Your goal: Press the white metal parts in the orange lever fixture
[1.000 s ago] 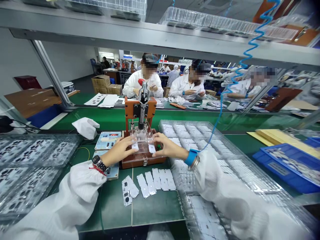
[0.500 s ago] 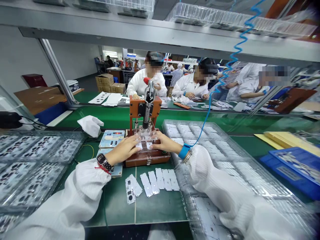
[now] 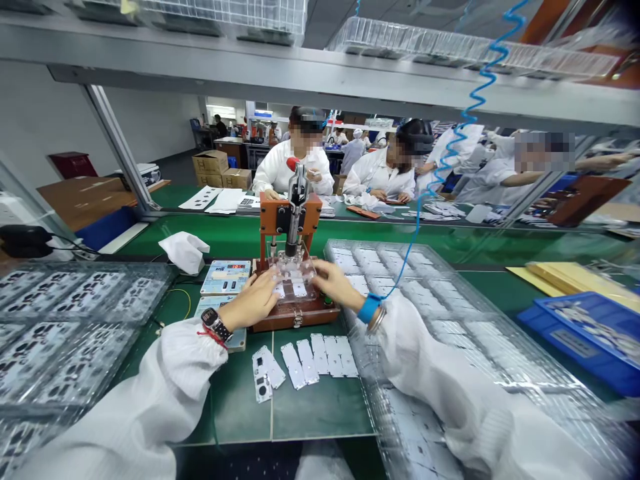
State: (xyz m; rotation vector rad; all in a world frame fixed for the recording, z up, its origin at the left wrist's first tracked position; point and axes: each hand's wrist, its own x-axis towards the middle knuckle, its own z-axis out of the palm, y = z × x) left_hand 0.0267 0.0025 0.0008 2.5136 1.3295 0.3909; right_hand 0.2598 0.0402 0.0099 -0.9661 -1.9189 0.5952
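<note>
An orange and brown clamp fixture (image 3: 291, 217) with a red-tipped lever stands at the middle of the bench. Under its clear plate lie white boards (image 3: 299, 287). My left hand (image 3: 253, 300) rests at the fixture's left side, palm down, fingers apart on the clear plate's edge. On the other side, my right hand (image 3: 337, 283) touches the plate's right edge with its fingers bent; whether it grips anything is hidden. Several white boards (image 3: 320, 357) lie on the green mat in front of the fixture. One board (image 3: 261, 377) at the left of that row carries black parts.
Clear trays of boards stand at the left (image 3: 75, 333) and right (image 3: 425, 293). Blue meters (image 3: 225, 277) sit left of the fixture. A blue bin (image 3: 590, 340) is at far right. A coiled blue cord (image 3: 470, 120) hangs down. People in white sit across the bench.
My right hand has drawn slightly up and right, off the boards to the plate's edge. My left hand has shifted little. Across the bench, a person at the right has stretched out an arm.
</note>
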